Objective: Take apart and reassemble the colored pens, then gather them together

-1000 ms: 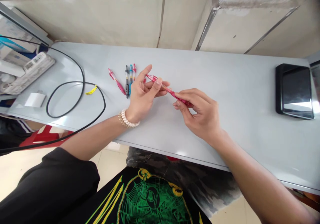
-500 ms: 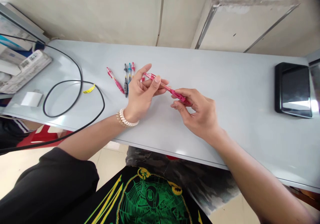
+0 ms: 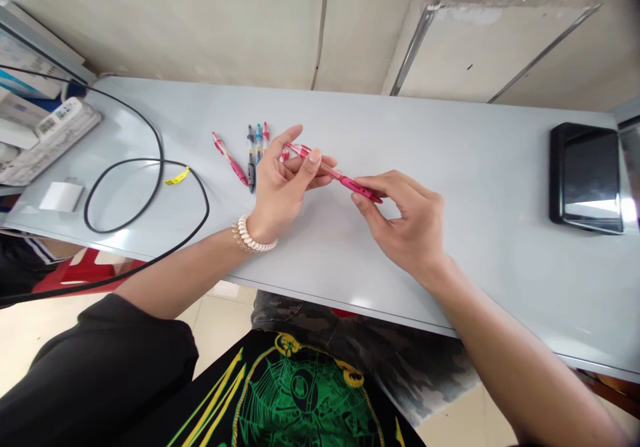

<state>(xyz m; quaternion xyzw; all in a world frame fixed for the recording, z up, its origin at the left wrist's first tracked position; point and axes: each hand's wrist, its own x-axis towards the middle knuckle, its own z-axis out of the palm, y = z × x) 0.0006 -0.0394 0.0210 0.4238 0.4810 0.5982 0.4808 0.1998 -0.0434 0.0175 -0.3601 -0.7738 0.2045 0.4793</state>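
Note:
A red pen (image 3: 336, 175) is held level above the grey table (image 3: 450, 167), between both hands. My left hand (image 3: 285, 184) pinches its clip end with thumb and fingers, the index finger raised. My right hand (image 3: 405, 224) grips the other end with fingertips curled around it. Just behind my left hand lie several pens in a row: a red one (image 3: 230, 159) on the left, then a black one (image 3: 251, 160), a blue one (image 3: 259, 139) and another red one (image 3: 266, 134).
A black cable (image 3: 150, 194) loops over the table's left part, with a yellow tag (image 3: 179, 178). A white adapter (image 3: 61, 196) and a white device (image 3: 47, 140) sit at the far left. A black tablet (image 3: 586, 177) lies at the right edge. A wall runs behind.
My right hand has shifted its fingers along the pen's end, turning slightly. The left hand and the pens on the table have stayed in place.

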